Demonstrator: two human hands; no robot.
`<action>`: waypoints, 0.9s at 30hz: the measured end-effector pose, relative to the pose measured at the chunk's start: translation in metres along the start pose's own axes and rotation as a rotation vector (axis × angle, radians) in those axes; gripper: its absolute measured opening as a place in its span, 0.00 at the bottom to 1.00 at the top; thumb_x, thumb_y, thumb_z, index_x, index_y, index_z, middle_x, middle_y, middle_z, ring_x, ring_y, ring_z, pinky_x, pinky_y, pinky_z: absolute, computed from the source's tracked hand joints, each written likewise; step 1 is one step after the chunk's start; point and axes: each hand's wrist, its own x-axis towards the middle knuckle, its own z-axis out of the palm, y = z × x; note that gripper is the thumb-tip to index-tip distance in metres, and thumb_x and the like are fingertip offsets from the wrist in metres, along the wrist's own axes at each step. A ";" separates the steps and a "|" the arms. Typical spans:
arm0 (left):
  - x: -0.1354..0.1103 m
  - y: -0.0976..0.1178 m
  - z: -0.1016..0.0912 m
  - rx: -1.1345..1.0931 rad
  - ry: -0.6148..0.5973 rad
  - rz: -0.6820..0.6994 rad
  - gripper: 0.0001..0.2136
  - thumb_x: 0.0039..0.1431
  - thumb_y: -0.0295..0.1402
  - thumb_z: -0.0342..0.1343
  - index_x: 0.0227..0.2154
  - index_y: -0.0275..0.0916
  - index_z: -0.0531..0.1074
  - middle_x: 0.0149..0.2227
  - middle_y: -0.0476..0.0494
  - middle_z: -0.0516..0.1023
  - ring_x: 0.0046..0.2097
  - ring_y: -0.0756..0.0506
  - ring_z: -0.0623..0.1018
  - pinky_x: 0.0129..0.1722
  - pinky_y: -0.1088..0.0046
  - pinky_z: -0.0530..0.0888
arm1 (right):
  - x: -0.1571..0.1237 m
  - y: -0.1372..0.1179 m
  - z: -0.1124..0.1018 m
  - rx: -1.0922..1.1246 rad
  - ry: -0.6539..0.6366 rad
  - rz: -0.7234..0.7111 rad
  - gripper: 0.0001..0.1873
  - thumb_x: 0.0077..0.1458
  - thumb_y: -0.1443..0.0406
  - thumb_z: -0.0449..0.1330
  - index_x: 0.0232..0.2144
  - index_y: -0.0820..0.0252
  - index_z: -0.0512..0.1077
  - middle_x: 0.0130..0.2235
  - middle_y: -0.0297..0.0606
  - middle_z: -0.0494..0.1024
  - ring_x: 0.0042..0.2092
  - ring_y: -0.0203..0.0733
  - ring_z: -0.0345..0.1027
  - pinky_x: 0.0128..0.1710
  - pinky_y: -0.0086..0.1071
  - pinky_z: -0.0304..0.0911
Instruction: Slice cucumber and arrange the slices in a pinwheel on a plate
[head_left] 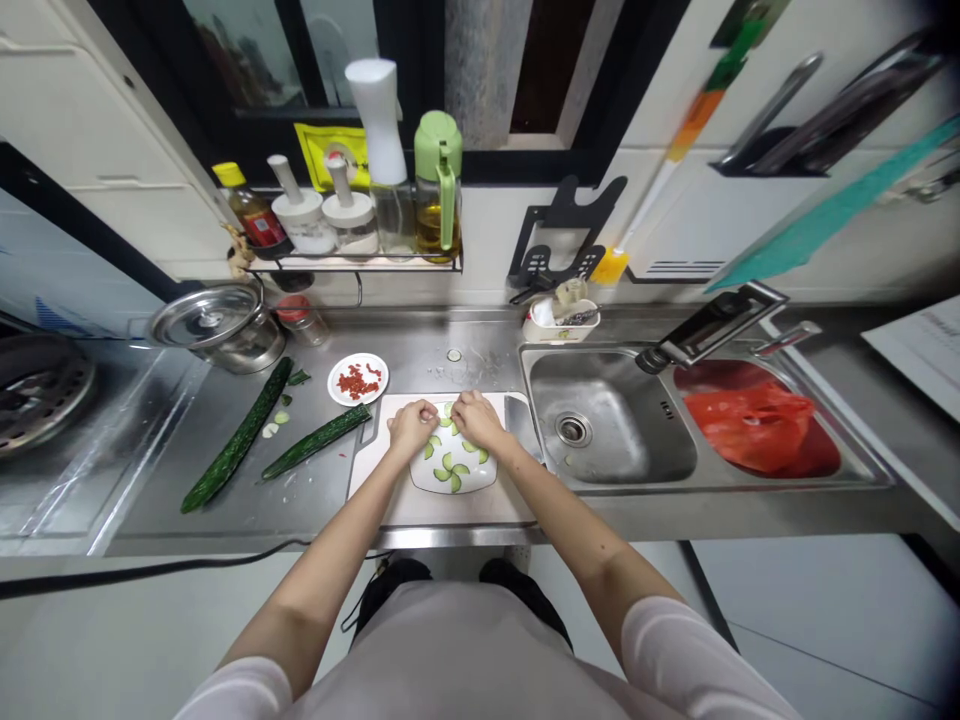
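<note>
A white plate (471,476) with green cucumber slices (448,466) laid in small pinwheels sits on a pale cutting board (382,480) at the counter's front edge. My left hand (411,424) and my right hand (475,418) rest over the plate's far rim, close together, fingers curled and pinched around small cucumber pieces. What exactly each finger grips is too small to make out. A cleaver blade (516,414) lies on the board just right of my right hand.
Two long cucumber pieces (238,438) (318,440) lie left of the board, beside a small dish of red chilli bits (358,380). A steel pot (217,326) stands at the back left. To the right, a sink (600,425) and a basin with a red bag (750,425).
</note>
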 end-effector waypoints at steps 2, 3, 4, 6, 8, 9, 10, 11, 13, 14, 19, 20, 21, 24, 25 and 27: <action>0.001 0.003 0.004 0.045 -0.006 0.008 0.07 0.53 0.35 0.57 0.36 0.46 0.75 0.38 0.50 0.79 0.45 0.44 0.74 0.44 0.67 0.62 | 0.000 0.001 0.001 -0.004 -0.004 -0.003 0.12 0.62 0.64 0.51 0.37 0.60 0.75 0.44 0.44 0.71 0.45 0.45 0.58 0.41 0.34 0.54; 0.002 0.005 0.007 0.066 -0.005 0.011 0.07 0.53 0.35 0.56 0.36 0.46 0.75 0.39 0.49 0.79 0.45 0.43 0.74 0.44 0.67 0.62 | 0.000 0.001 0.002 -0.004 -0.004 -0.004 0.12 0.62 0.64 0.51 0.37 0.60 0.75 0.44 0.44 0.71 0.45 0.45 0.58 0.42 0.34 0.54; 0.003 0.007 0.009 0.087 -0.003 0.013 0.07 0.54 0.35 0.56 0.36 0.46 0.75 0.39 0.49 0.78 0.46 0.42 0.73 0.45 0.66 0.62 | 0.001 0.001 0.002 -0.005 -0.004 -0.006 0.12 0.62 0.64 0.51 0.37 0.60 0.75 0.44 0.44 0.71 0.45 0.45 0.58 0.42 0.34 0.54; 0.004 0.011 0.013 0.124 0.002 0.018 0.07 0.54 0.36 0.55 0.36 0.46 0.75 0.39 0.48 0.78 0.47 0.41 0.73 0.45 0.64 0.61 | 0.001 0.002 0.003 -0.011 -0.002 -0.010 0.13 0.62 0.64 0.51 0.37 0.60 0.75 0.43 0.44 0.71 0.45 0.45 0.58 0.42 0.34 0.54; 0.006 0.014 0.017 0.151 0.001 0.027 0.07 0.55 0.37 0.55 0.35 0.46 0.75 0.39 0.47 0.77 0.47 0.40 0.73 0.46 0.63 0.61 | 0.002 0.002 0.003 -0.018 -0.006 -0.012 0.13 0.62 0.64 0.51 0.36 0.60 0.75 0.43 0.44 0.71 0.45 0.45 0.58 0.42 0.34 0.54; 0.006 0.015 0.019 0.162 -0.002 0.031 0.07 0.56 0.37 0.55 0.35 0.46 0.75 0.39 0.46 0.77 0.47 0.40 0.72 0.46 0.62 0.61 | 0.002 0.001 0.002 -0.019 -0.008 -0.013 0.13 0.62 0.64 0.51 0.37 0.60 0.75 0.43 0.44 0.71 0.45 0.45 0.58 0.43 0.34 0.54; 0.007 0.016 0.021 0.171 -0.006 0.036 0.07 0.56 0.38 0.55 0.35 0.46 0.75 0.39 0.46 0.77 0.47 0.40 0.72 0.46 0.62 0.61 | 0.002 0.001 0.002 -0.017 -0.011 -0.013 0.12 0.62 0.64 0.51 0.37 0.60 0.75 0.43 0.44 0.71 0.46 0.45 0.58 0.43 0.34 0.54; 0.007 0.017 0.023 0.179 -0.009 0.038 0.07 0.56 0.38 0.55 0.35 0.46 0.75 0.40 0.46 0.77 0.47 0.40 0.72 0.46 0.61 0.61 | 0.001 0.001 0.002 -0.013 -0.012 -0.013 0.12 0.61 0.65 0.52 0.38 0.60 0.75 0.43 0.44 0.71 0.46 0.45 0.58 0.43 0.34 0.54; 0.008 0.018 0.025 0.193 -0.012 0.039 0.07 0.56 0.37 0.55 0.35 0.45 0.75 0.40 0.45 0.77 0.47 0.39 0.72 0.47 0.61 0.60 | 0.001 0.002 0.002 0.001 -0.011 -0.016 0.12 0.61 0.65 0.52 0.38 0.60 0.75 0.43 0.44 0.71 0.46 0.46 0.57 0.43 0.35 0.53; 0.008 0.018 0.025 0.198 -0.012 0.038 0.07 0.56 0.37 0.55 0.35 0.45 0.75 0.40 0.45 0.76 0.47 0.39 0.72 0.47 0.61 0.60 | 0.000 0.002 0.002 0.010 -0.007 -0.017 0.12 0.61 0.65 0.52 0.38 0.60 0.75 0.43 0.44 0.71 0.46 0.46 0.57 0.43 0.35 0.53; 0.008 0.017 0.024 0.184 -0.012 0.038 0.07 0.56 0.37 0.55 0.36 0.46 0.75 0.39 0.46 0.77 0.47 0.40 0.72 0.46 0.61 0.60 | -0.002 0.005 0.001 0.050 0.051 0.039 0.10 0.60 0.65 0.53 0.37 0.58 0.75 0.43 0.43 0.71 0.46 0.46 0.57 0.45 0.36 0.52; 0.009 0.017 0.024 0.179 -0.014 0.037 0.07 0.56 0.37 0.55 0.36 0.46 0.75 0.39 0.46 0.77 0.47 0.40 0.72 0.46 0.62 0.60 | -0.002 0.005 0.001 0.054 0.059 0.054 0.10 0.60 0.65 0.53 0.38 0.58 0.74 0.43 0.42 0.71 0.46 0.46 0.57 0.45 0.36 0.52; 0.009 0.017 0.023 0.175 -0.016 0.036 0.07 0.56 0.38 0.55 0.36 0.46 0.75 0.39 0.46 0.77 0.47 0.40 0.72 0.46 0.62 0.60 | -0.002 0.005 0.001 0.055 0.064 0.063 0.10 0.60 0.65 0.53 0.38 0.58 0.74 0.43 0.42 0.71 0.46 0.46 0.57 0.45 0.36 0.52; 0.011 0.019 0.023 0.179 -0.017 0.037 0.07 0.56 0.38 0.55 0.35 0.46 0.75 0.40 0.45 0.77 0.47 0.40 0.72 0.46 0.62 0.60 | -0.002 0.004 0.001 0.047 0.055 0.065 0.09 0.60 0.65 0.53 0.37 0.59 0.74 0.43 0.43 0.71 0.46 0.46 0.57 0.45 0.36 0.52; 0.011 0.020 0.023 0.184 -0.017 0.038 0.07 0.56 0.38 0.55 0.35 0.46 0.75 0.40 0.45 0.77 0.47 0.40 0.72 0.46 0.62 0.60 | -0.001 0.003 0.001 0.043 0.049 0.065 0.09 0.60 0.64 0.53 0.37 0.59 0.74 0.43 0.43 0.71 0.46 0.46 0.57 0.45 0.36 0.52; 0.012 0.020 0.025 0.194 -0.016 0.039 0.07 0.57 0.38 0.55 0.35 0.46 0.75 0.40 0.45 0.77 0.48 0.40 0.72 0.46 0.61 0.60 | -0.001 0.002 0.002 0.034 0.036 0.065 0.10 0.60 0.64 0.53 0.37 0.59 0.74 0.44 0.43 0.71 0.46 0.46 0.57 0.44 0.36 0.52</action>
